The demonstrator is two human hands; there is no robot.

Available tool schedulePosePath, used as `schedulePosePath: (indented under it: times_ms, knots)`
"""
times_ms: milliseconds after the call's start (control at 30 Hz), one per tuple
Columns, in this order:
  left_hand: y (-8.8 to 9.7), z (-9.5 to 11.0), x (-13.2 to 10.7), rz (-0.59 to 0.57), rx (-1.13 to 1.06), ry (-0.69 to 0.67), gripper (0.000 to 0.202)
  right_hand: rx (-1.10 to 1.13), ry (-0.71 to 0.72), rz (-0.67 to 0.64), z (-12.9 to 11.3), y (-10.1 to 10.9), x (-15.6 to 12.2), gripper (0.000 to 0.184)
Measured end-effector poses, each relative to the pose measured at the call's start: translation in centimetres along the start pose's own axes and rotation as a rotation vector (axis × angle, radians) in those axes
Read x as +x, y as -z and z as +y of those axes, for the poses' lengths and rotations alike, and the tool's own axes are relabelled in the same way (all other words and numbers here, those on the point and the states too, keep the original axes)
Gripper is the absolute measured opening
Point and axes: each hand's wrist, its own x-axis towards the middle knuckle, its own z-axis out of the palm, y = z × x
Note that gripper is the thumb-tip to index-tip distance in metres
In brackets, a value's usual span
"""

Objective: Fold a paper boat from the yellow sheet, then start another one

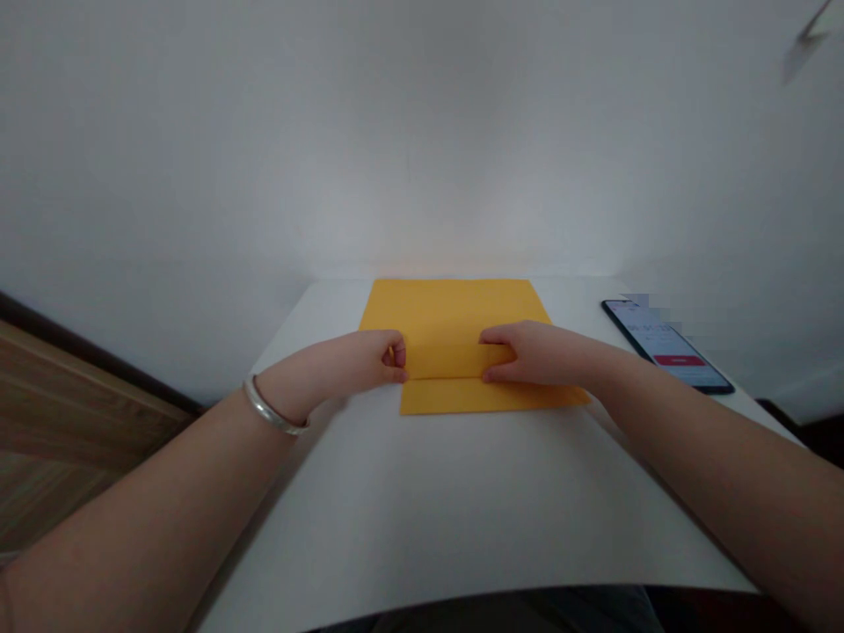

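A yellow sheet of paper (pixel 454 303) lies on the white table, with a straight crease or folded edge running across it and a strip (pixel 481 400) on the near side of that line. My left hand (pixel 375 359) is at the paper's left edge, fingers curled and thumb tip at the left end of the line, pinching the paper there. On the right half, my right hand (pixel 527 352) rests on the paper, thumb and forefinger apart, the thumb close to the line. Its other fingers are hidden. A silver bangle (pixel 270 409) circles my left wrist.
A phone (pixel 665 343) with a lit screen lies at the table's right side. The white table (pixel 462 510) meets a pale wall (pixel 422 132) at the back. Wooden furniture (pixel 79 440) stands at the left, below the wall.
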Motion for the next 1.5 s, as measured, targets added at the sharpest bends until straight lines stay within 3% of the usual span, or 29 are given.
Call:
schedulePosePath:
  times_ms: [100,167,233,300,367,567,667,767,1067,1500]
  knots:
    - [-0.2,-0.1,-0.1,0.035,-0.038,0.024,0.025,0.005,-0.012,-0.010,0.0,0.0,0.0,0.064]
    - [-0.3,0.4,-0.4,0.135,-0.057,0.074,0.028,0.006,-0.027,-0.017,0.0,0.1,0.1,0.063]
    - [-0.6,1.4,-0.7,0.389,0.014,0.104,0.031,0.006,-0.035,-0.017,-0.1,0.2,0.2,0.062]
    - [-1.0,2.6,-0.9,0.673,0.174,0.016,0.035,0.009,-0.031,-0.014,-0.1,0.2,0.3,0.061]
    - [-1.6,3.6,-0.8,0.770,0.258,-0.150,0.035,0.015,-0.016,-0.010,-0.1,0.1,0.2,0.059]
    - [-4.2,4.9,0.4,0.694,0.258,-0.539,0.039,0.056,0.086,-0.002,0.0,0.0,0.0,0.049]
    - [-5.0,5.3,0.6,0.718,0.210,-0.565,0.036,0.054,0.129,-0.015,0.0,0.0,0.1,0.037]
    - [-5.5,5.5,0.8,0.626,0.253,-0.610,0.042,0.060,0.169,-0.010,0.0,0.0,0.3,0.032]
    - [-6.5,4.4,1.7,0.379,0.315,-0.443,0.060,0.014,0.014,0.033,0.4,-0.1,0.4,0.045]
    - [-6.1,4.3,1.4,0.260,0.323,-0.508,0.062,-0.076,-0.267,-0.103,0.8,0.8,-0.2,0.048]
